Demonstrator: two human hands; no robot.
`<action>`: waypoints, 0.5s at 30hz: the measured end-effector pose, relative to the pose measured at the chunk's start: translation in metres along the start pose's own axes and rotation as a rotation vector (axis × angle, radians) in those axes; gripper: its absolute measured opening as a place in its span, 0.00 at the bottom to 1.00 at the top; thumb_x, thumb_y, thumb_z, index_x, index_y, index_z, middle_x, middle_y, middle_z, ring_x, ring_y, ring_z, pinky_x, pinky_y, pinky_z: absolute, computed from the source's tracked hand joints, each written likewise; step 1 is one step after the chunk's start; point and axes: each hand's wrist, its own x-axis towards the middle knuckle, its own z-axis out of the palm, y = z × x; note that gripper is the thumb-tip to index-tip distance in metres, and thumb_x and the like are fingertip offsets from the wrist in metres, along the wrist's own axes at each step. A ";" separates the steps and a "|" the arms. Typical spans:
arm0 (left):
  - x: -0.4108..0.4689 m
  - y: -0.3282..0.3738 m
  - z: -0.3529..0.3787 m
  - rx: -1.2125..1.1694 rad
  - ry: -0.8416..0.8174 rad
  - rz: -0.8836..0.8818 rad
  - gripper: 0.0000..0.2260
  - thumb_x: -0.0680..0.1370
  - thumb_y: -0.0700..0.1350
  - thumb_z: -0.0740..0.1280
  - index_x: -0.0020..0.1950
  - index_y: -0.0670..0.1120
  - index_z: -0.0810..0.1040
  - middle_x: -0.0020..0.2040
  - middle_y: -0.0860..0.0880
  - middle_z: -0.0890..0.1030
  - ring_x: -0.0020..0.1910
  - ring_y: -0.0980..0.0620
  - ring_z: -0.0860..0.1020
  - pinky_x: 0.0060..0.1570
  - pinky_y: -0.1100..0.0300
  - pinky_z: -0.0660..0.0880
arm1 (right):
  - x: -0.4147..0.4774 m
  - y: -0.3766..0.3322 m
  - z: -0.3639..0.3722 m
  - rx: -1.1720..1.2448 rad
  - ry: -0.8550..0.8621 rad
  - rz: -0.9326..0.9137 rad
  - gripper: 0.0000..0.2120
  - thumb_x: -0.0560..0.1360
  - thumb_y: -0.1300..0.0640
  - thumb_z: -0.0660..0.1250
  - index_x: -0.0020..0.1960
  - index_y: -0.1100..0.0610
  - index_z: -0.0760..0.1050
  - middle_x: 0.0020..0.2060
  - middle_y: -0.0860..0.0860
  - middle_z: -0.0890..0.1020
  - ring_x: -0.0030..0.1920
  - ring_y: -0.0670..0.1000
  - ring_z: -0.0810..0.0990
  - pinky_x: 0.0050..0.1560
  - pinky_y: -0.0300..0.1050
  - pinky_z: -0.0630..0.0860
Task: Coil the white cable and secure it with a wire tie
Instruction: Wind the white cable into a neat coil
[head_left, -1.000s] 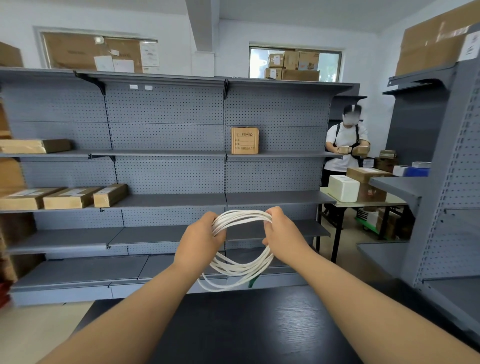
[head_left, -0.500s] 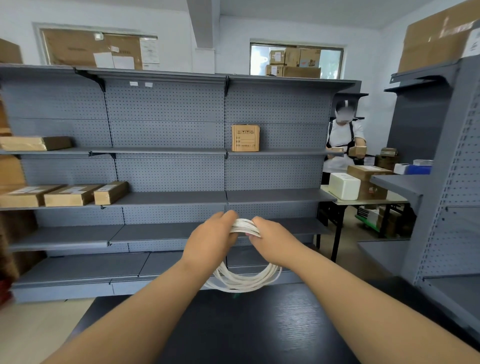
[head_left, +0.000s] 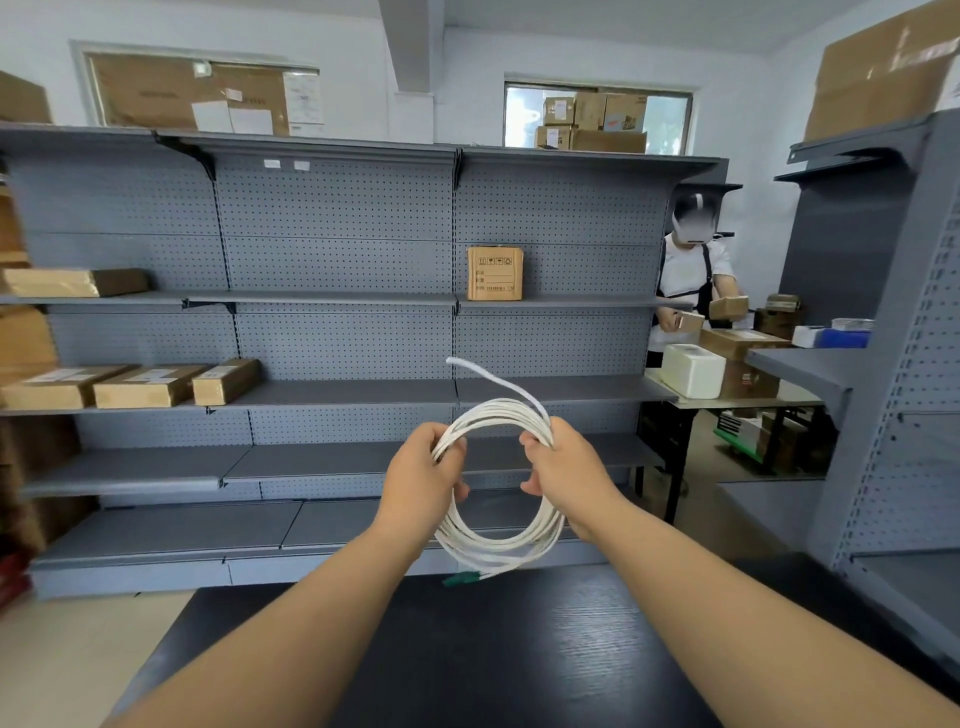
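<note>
Above the dark table (head_left: 519, 649), the white cable (head_left: 498, 540) has opened back into a round coil since half a second ago, left hand (head_left: 421, 483) and right hand (head_left: 571, 478) each gripping a side, one loose end (head_left: 483, 371) now sticking up, likely ready for tying.

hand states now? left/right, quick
Left hand: closed on the left side of the white cable coil.
Right hand: closed on the coil's right side.

Two bare forearms (no sleeves, no gloves).
</note>
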 end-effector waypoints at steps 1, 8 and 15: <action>0.001 -0.001 0.000 0.028 0.007 0.014 0.08 0.80 0.46 0.59 0.42 0.48 0.70 0.33 0.48 0.73 0.24 0.57 0.75 0.25 0.67 0.68 | -0.002 -0.001 -0.001 -0.039 -0.013 -0.016 0.06 0.80 0.56 0.56 0.48 0.56 0.70 0.36 0.51 0.71 0.36 0.51 0.72 0.33 0.33 0.75; 0.006 -0.007 -0.001 0.172 0.031 0.090 0.10 0.80 0.45 0.57 0.38 0.49 0.66 0.31 0.50 0.70 0.31 0.48 0.68 0.31 0.56 0.68 | -0.002 -0.005 -0.002 -0.252 -0.051 -0.125 0.05 0.78 0.61 0.55 0.52 0.56 0.68 0.41 0.52 0.76 0.34 0.51 0.78 0.40 0.45 0.74; 0.004 -0.003 -0.001 0.171 0.001 0.094 0.09 0.80 0.45 0.57 0.39 0.49 0.68 0.31 0.51 0.70 0.31 0.50 0.68 0.33 0.56 0.68 | -0.002 -0.003 0.002 -0.428 -0.053 -0.205 0.06 0.79 0.60 0.54 0.55 0.55 0.64 0.38 0.53 0.74 0.38 0.56 0.75 0.45 0.59 0.80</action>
